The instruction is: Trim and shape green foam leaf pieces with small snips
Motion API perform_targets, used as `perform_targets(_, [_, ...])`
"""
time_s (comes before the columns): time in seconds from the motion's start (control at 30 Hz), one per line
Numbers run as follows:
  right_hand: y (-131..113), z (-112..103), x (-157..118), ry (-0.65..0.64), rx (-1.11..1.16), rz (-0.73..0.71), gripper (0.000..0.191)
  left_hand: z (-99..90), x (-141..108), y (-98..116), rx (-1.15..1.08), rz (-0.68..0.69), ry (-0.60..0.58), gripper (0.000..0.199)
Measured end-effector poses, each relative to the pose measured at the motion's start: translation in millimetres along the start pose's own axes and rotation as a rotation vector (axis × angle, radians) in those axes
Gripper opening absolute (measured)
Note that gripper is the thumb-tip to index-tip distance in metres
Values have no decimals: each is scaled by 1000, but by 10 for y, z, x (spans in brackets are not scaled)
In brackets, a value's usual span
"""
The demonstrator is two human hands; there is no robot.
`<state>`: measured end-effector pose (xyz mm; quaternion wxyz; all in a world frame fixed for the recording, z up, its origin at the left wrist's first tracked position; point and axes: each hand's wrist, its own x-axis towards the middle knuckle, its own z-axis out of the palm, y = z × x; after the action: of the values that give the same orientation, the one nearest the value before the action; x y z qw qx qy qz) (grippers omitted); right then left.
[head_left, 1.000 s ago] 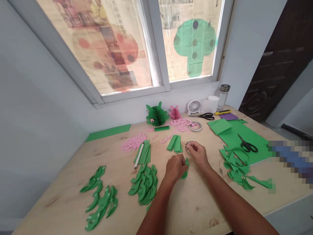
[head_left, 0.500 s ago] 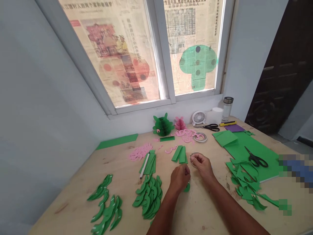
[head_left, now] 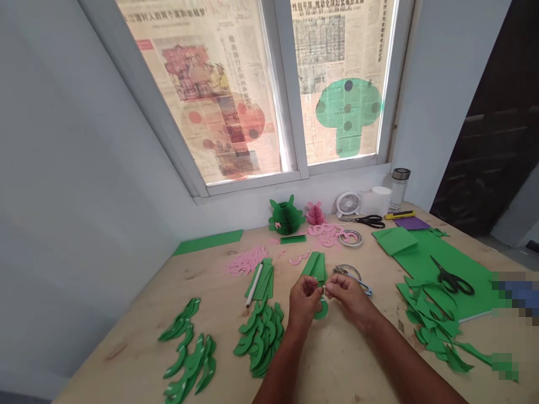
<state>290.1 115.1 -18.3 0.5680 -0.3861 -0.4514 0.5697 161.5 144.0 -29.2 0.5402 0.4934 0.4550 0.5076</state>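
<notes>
My left hand [head_left: 304, 303] is closed, its thumb and fingers pinched just above the table. From beneath its fingertips a curved green paper piece [head_left: 321, 310] hangs, partly hidden by the hand. My right hand [head_left: 348, 296] meets it fingertip to fingertip, pinching a tiny white scrap [head_left: 324, 288], too small to name surely. Just behind the right hand lie a roll of tape [head_left: 352, 270] and a blue-handled tool [head_left: 365, 288], partly covered. Folded green paper strips [head_left: 316, 264] are right behind the left hand.
Left of my hands are piles of green curved cutouts [head_left: 261, 339] and a white pen [head_left: 254, 285]. Pink cutouts [head_left: 248, 261], a green paper lantern [head_left: 286, 217] and a small fan [head_left: 348, 203] stand farther back. Scissors [head_left: 452, 279] rest on green sheets at right.
My right hand has left the tape roll and come to my left hand's fingertips. The green paper piece has risen slightly with the left hand. The view has shifted slightly.
</notes>
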Motion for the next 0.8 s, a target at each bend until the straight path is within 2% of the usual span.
perform_targets(0.27, [56,24,-12,-164,-81,37,28,-8,7,-36,-56,22,98,23])
perform_targets(0.43, [113,28,1,-220,-96,49,24,-36,-22,-47,-98,13,97,23])
perform_targets(0.67, [75,37,8,-99,-75,17,24,-13,-95,-7,-194,-74,90,36])
perform_targets(0.8, [30,8,19,5,-120,-14,27,9,-85,-10,-170,-174,24,40])
